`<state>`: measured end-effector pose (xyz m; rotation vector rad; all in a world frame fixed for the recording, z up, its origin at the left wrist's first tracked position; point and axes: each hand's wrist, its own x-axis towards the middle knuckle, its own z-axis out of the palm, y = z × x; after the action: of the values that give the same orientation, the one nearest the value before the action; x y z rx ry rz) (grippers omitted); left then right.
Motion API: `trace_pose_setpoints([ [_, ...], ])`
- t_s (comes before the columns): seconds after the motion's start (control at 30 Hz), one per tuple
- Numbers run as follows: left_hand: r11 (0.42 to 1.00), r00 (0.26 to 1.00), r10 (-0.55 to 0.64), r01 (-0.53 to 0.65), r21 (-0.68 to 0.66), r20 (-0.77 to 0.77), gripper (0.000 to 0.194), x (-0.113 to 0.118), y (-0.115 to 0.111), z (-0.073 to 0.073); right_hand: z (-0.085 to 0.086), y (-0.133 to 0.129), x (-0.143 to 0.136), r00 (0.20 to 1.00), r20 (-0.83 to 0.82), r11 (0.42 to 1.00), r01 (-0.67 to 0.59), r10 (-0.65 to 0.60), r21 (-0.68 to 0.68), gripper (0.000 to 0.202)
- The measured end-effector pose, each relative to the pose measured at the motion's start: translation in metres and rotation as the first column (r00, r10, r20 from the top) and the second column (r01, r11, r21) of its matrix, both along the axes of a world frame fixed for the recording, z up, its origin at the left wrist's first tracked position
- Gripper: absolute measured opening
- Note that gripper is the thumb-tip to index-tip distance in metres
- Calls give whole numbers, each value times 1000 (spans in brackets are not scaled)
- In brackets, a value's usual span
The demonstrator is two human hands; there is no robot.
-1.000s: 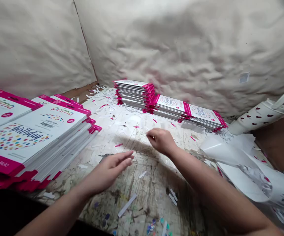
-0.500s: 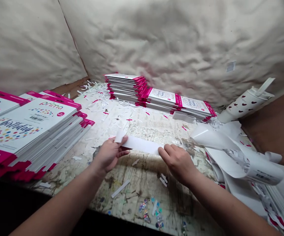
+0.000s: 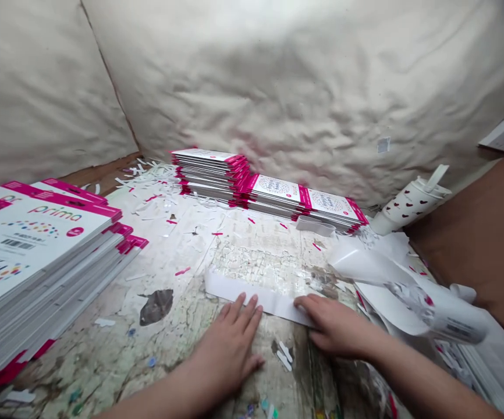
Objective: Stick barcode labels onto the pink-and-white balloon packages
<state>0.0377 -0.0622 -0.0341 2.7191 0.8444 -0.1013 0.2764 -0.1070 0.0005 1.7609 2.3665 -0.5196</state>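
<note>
Many stacked pink-edged packets [image 3: 46,267], one reading "prima" above a barcode [image 3: 17,243], long plain white strip [image 3: 273,301] on tabletop [image 3: 173,355], left hand [image 3: 231,346] spread against it, right hand [image 3: 333,327] pinching its end

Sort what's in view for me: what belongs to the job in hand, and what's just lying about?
In the job:
white strip, at the fingertips of the left hand and right hand
possibly the printed packs

Lying about, seemingly:
heart-patterned tumbler
pink scraps

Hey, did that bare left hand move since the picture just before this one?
Yes, the bare left hand moved right, closer to the two small white paper scraps lying on the worn, stained tabletop.
</note>
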Motion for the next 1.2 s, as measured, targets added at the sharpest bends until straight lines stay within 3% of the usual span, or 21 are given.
trace_pose_setpoints([
  [0.03, 999, 1000, 11, -12, -41, -18, 65, 2, 0, 0, 10, 11, 0, 999, -47, 998, -11, 8, -54, 39],
  [0.1, 996, 999, 34, -32, -82, 17, 65, 1, 2, 0, 31, 49, -6, 995, -95, 999, -41, 40, -10, 35],
  [0.17, 992, 995, 48, -38, -118, 83, 66, -4, 6, -1, 53, 106, -22, 993, -98, 968, -38, 64, 247, 33],
  [0.3, 990, 976, 43, -13, -139, 214, 63, -10, 14, -12, 88, 241, -79, 992, -72, 809, -41, 102, 586, 41],
  [0.4, 1000, 945, -13, 9, 15, 328, 56, -7, 20, -38, 100, 317, -120, 997, -45, 801, -20, 58, 598, 57],
  [0.5, 951, 886, -83, -67, 303, 457, 38, 2, 24, -72, 99, 358, -141, 999, -23, 819, -26, 48, 573, 64],
  [0.57, 884, 851, -109, -153, 441, 514, 21, 7, 24, -89, 94, 372, -141, 1000, -8, 835, -10, 17, 550, 62],
  [0.63, 845, 837, -115, -201, 495, 536, 14, 11, 23, -96, 92, 383, -136, 1000, 0, 850, 16, -19, 527, 61],
  [0.83, 856, 855, -90, -196, 478, 511, 14, 14, 20, -93, 99, 398, -125, 999, 25, 867, 28, -47, 498, 51],
  [1.0, 870, 860, -88, -180, 460, 503, 15, 14, 21, -94, 93, 385, -135, 990, 113, 804, -2, -81, 595, 35],
  [1.1, 933, 884, -66, -110, 342, 462, 31, 8, 24, -82, 86, 371, -136, 981, 146, 750, 2, -131, 662, 34],
  [1.2, 992, 901, -16, -41, 122, 433, 46, -2, 25, -57, 91, 345, -124, 980, 134, 689, 6, -150, 724, 34],
])
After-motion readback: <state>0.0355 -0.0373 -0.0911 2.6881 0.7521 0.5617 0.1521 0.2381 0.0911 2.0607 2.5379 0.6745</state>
